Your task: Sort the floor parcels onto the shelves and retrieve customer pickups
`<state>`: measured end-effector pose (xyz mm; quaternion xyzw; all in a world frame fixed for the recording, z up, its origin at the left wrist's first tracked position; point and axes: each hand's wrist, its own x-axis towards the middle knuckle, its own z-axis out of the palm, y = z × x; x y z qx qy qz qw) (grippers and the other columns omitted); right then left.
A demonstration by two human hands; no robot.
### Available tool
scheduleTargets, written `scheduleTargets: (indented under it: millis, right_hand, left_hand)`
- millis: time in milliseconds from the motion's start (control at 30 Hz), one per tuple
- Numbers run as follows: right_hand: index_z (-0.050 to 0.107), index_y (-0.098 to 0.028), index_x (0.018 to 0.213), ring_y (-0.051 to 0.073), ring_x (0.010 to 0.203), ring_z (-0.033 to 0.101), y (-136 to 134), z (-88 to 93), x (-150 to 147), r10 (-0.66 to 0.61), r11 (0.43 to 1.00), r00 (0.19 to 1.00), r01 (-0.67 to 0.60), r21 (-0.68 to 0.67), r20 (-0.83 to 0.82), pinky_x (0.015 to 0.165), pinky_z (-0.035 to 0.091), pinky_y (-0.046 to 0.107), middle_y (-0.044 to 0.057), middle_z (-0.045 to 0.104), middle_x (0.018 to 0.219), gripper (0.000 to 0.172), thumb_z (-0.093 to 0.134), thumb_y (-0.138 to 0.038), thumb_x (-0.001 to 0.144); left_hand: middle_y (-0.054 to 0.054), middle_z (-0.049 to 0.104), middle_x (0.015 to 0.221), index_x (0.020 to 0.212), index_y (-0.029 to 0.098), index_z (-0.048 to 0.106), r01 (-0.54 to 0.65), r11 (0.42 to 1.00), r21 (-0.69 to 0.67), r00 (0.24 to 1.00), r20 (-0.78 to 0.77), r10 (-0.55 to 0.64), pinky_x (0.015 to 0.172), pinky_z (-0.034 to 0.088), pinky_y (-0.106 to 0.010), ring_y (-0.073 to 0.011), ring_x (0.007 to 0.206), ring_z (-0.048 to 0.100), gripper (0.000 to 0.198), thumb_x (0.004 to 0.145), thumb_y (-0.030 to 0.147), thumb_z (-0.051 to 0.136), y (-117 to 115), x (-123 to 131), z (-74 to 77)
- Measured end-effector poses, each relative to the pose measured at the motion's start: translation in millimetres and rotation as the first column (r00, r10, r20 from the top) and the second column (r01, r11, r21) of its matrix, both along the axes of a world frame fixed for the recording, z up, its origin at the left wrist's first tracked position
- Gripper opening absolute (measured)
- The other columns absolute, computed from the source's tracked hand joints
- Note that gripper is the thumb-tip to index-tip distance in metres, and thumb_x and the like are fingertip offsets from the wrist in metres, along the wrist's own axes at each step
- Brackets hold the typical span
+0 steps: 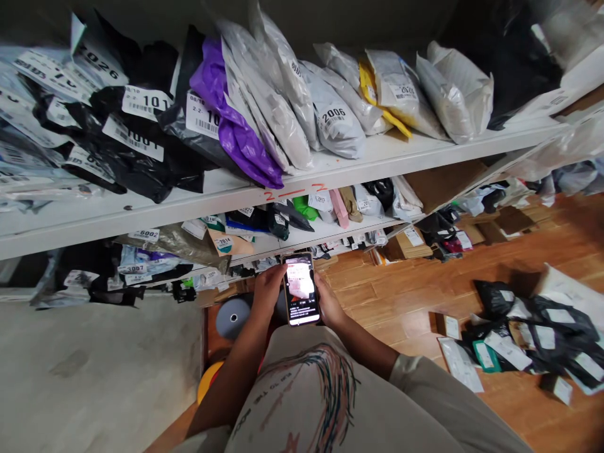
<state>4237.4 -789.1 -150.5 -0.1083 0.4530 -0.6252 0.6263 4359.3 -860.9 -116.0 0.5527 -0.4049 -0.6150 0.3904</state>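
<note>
A smartphone (302, 290) with a lit screen is held upright in front of my body, just below the shelves. Wrapped along its left edge is my left hand (268, 286). My right hand (330, 305) grips the opposite edge, so both hands are closed on the phone. The screen shows a bright picture above lines of small text that I cannot read. Most of the fingers are hidden behind the phone.
White shelves (189, 211) hold many labelled parcels, among them a purple bag (236, 113) and a white bag marked 2006 (335, 119). More parcels (528, 340) lie piled on the wooden floor at right. A grey round object (233, 318) stands left of my legs.
</note>
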Motion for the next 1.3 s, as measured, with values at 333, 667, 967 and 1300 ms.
scheduleTargets:
  millis: [333, 667, 967, 1300]
  right_hand:
    - [0.065, -0.024, 0.111, 0.027, 0.115, 0.059, -3, 2.3, 1, 0.029, 0.998, 0.999, -0.029, -0.053, 0.017, 0.101, 0.043, 0.043, 0.004, 0.070, 0.113, 0.046, 0.063, -0.057, 0.079]
    - [0.065, -0.025, 0.112, 0.026, 0.113, 0.060, -4, -6.3, 0, 0.049, 0.999, 0.996, -0.050, -0.021, -0.080, 0.104, 0.041, 0.044, 0.004, 0.069, 0.116, 0.047, 0.061, -0.059, 0.080]
    - [0.066, -0.024, 0.109, 0.026, 0.111, 0.062, -3, -6.7, 0, 0.049, 0.999, 0.997, -0.049, 0.000, -0.057, 0.103, 0.042, 0.044, 0.005, 0.072, 0.107, 0.047, 0.063, -0.059, 0.078]
    - [0.066, -0.022, 0.105, 0.027, 0.099, 0.067, -5, -7.3, -1, 0.053, 0.998, 0.998, -0.054, -0.014, -0.033, 0.092, 0.049, 0.043, 0.006, 0.072, 0.107, 0.047, 0.061, -0.060, 0.079]
  left_hand:
    - [-0.005, 0.075, 0.083, 0.079, 0.018, 0.075, 0.018, 1.000, 0.005, 1.000, 0.013, -0.018, 0.077, 0.049, -0.030, -0.0213, 0.083, 0.068, 0.026, 0.069, 0.042, 0.072, -3, 1, 0.8]
    - [-0.005, 0.073, 0.078, 0.079, 0.016, 0.073, 0.009, 0.999, 0.042, 0.996, -0.093, -0.005, 0.075, 0.050, -0.031, -0.0211, 0.077, 0.067, 0.033, 0.072, 0.048, 0.067, -5, 2, -5.5]
    - [-0.005, 0.073, 0.080, 0.080, 0.017, 0.072, 0.019, 0.999, 0.042, 0.997, -0.076, -0.016, 0.077, 0.049, -0.031, -0.0213, 0.080, 0.067, 0.032, 0.072, 0.048, 0.067, -6, 3, -5.0]
    - [-0.003, 0.074, 0.102, 0.108, 0.020, 0.070, 0.242, 0.970, -0.029, 0.960, -0.137, -0.244, 0.087, 0.047, -0.033, -0.0229, 0.094, 0.065, 0.042, 0.068, 0.022, 0.061, 9, 14, 1.7]
